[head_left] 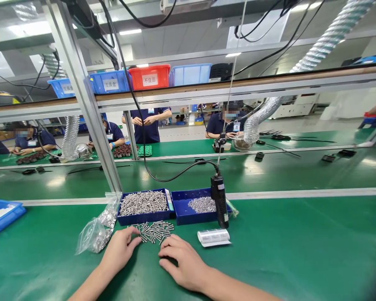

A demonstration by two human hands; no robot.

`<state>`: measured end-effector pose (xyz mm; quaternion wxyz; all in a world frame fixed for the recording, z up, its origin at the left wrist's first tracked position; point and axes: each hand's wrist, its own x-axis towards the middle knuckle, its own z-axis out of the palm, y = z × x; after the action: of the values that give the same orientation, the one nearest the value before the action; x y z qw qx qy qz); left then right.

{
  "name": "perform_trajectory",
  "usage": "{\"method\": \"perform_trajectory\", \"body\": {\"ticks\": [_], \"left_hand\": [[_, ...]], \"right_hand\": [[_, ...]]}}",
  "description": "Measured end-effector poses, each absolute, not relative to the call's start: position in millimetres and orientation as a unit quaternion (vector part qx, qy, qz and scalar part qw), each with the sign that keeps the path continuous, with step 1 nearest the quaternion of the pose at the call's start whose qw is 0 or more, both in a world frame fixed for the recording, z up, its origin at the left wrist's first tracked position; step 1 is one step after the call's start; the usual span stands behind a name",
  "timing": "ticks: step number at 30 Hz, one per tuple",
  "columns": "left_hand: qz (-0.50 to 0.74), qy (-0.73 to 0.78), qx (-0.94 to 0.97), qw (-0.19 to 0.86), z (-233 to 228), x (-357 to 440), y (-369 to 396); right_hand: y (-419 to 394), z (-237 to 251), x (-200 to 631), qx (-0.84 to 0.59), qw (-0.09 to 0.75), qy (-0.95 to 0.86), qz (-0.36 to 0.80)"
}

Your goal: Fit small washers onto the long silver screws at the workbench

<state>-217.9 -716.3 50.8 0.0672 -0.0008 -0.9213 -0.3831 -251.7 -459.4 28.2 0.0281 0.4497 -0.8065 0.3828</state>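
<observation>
A loose pile of silver screws (156, 230) lies on the green table in front of me. My left hand (121, 246) rests at the pile's left edge, thumb and forefinger apart near the screw ends. At the pile's lower right is my right hand (183, 261), its fingers loosely bent and spread from the thumb, with nothing visible in them. Just behind the pile stands a blue tray (147, 219) filled with similar screws. Beside it, another blue tray (183, 212) holds small shiny metal parts. A black electric screwdriver (219, 200) hangs on a cord in front of that second tray.
Clear plastic bags (97, 236) of small metal parts lie left of the trays. A roll of silvery labels (213, 237) sits at right. A blue bin (4, 215) stands far left. An aluminium post (84, 100) rises behind the bench. Several co-workers sit or stand beyond.
</observation>
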Motion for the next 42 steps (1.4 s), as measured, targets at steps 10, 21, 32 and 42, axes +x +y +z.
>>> {"method": "perform_trajectory", "body": {"ticks": [10,21,32,42], "left_hand": [[-0.925,-0.264,0.211,-0.172,56,-201,-688],[-0.967,-0.194,0.159,-0.045,69,-196,-688],[-0.964,-0.228,0.13,-0.042,62,-195,-690],[-0.967,-0.225,0.113,-0.034,53,-196,-690]], "right_hand": [[-470,70,-278,0.415,0.1,-0.814,0.394],[-547,123,-354,0.452,0.069,-0.881,0.126],[-559,125,-367,0.392,0.027,-0.904,0.171],[-515,137,-311,0.388,-0.051,-0.841,0.374]]}}
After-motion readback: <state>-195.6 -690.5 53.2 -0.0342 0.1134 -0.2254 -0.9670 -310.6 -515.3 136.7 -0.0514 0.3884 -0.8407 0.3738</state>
